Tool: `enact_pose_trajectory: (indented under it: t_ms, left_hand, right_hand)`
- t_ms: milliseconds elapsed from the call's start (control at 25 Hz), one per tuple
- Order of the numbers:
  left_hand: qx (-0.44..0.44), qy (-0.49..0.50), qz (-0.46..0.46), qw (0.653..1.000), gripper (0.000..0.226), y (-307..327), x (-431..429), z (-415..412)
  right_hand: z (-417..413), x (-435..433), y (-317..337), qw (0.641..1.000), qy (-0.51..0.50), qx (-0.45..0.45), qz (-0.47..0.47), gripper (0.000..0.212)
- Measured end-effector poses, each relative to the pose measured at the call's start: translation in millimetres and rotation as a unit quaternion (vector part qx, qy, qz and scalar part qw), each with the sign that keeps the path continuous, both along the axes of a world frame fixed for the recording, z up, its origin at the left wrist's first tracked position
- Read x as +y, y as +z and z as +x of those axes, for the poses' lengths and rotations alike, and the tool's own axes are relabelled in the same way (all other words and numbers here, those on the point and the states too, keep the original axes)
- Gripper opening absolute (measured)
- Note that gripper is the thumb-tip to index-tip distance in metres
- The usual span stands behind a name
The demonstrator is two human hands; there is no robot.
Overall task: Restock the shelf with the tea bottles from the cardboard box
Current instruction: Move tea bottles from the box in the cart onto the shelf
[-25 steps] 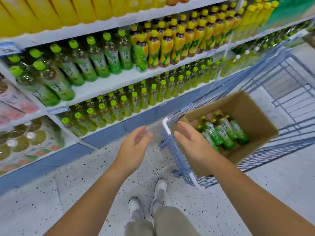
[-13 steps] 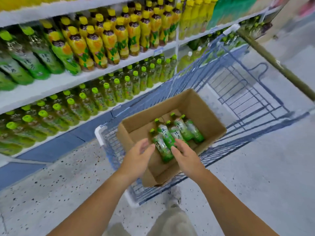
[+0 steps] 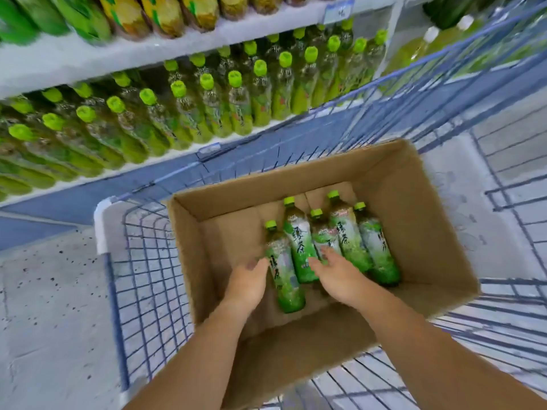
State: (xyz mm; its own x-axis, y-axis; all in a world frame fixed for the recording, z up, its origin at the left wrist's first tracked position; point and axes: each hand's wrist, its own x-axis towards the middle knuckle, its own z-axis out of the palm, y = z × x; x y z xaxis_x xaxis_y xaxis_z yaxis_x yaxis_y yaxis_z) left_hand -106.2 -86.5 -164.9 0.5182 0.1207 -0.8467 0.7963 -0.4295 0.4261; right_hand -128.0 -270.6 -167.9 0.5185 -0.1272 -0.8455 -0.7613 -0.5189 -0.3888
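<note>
With both grips lying open and holding nothing, the left hand (image 3: 248, 279) beside the leftmost bottle (image 3: 285, 279) and the right hand (image 3: 337, 273) over the middle ones, a hasty grab is probably risking a slick, round bottle rolling away. Five green-capped tea bottles (image 3: 297, 247) are lying side by side in the cardboard box (image 3: 438, 232), labels glossy.

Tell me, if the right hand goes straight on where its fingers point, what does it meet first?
Most likely the middle tea bottle of the five lying in the cardboard box; the right hand reaches toward its label. Whether they touch is unclear.
</note>
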Motion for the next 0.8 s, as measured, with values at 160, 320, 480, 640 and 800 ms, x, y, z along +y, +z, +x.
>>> enact_pose_trajectory:
  t_ms: [160,320,480,640,800]
  left_hand:
    - [0.038,-0.060,0.000,0.997,0.024,-66.3,-8.4,-8.2]
    - [0.069,-0.054,-0.040,0.995,0.040,-95.3,-26.7,-15.5]
    - [0.071,-0.063,-0.008,0.995,0.027,-104.9,-34.4,-10.6]
    - [0.041,-0.070,0.112,0.990,0.045,-103.0,-20.3,-4.4]
    - [0.022,-0.052,0.166,0.985,0.066,-97.7,-5.3,1.8]
  right_hand:
    - [14.5,-0.7,-54.5,1.000,-0.019,-0.009,-0.002,0.053]
    - [17.5,5.0,-84.9,0.993,0.017,-0.062,-0.094,0.026]
    - [31.5,4.8,-90.9,0.982,0.086,-0.041,-0.165,0.036]
    - [40.8,14.5,-101.4,0.983,0.081,0.005,-0.163,0.051]
    - [37.2,28.9,-109.7,0.997,-0.016,0.026,-0.075,0.053]
